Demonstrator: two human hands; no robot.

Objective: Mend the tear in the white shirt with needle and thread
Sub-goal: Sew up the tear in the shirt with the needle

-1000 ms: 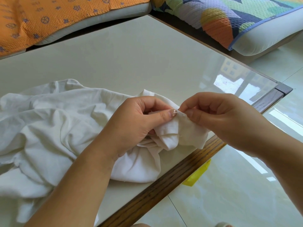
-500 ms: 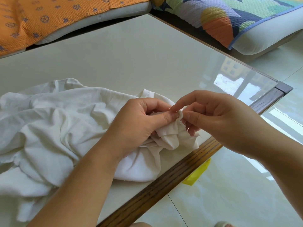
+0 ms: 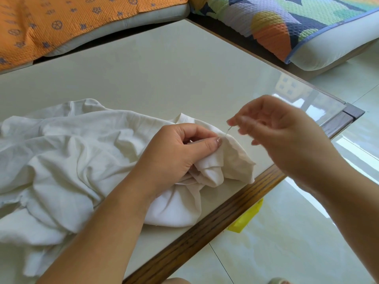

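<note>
The white shirt (image 3: pixel 61 156) lies crumpled on the left half of the table, one fold bunched up near the front edge. My left hand (image 3: pixel 176 158) grips that fold, thumb pressed on the cloth at its top. Just right of it and a little above the cloth, my right hand (image 3: pixel 283 136) is blurred, with its fingertips pinching a thin needle (image 3: pixel 229 130). The needle slants down to the fold beside my left thumb. The thread and the tear cannot be made out.
The glass-topped table (image 3: pixel 164 78) has a wooden front edge (image 3: pixel 215 222) running diagonally. An orange cushion (image 3: pixel 61 21) lies behind it and a multicoloured cushion (image 3: pixel 287 23) at the back right. A yellow object (image 3: pixel 246 218) lies on the tiled floor under the edge.
My right hand has lifted up and to the right, away from the fold, drawing the needle out of the cloth. My left hand keeps its grip on the shirt.
</note>
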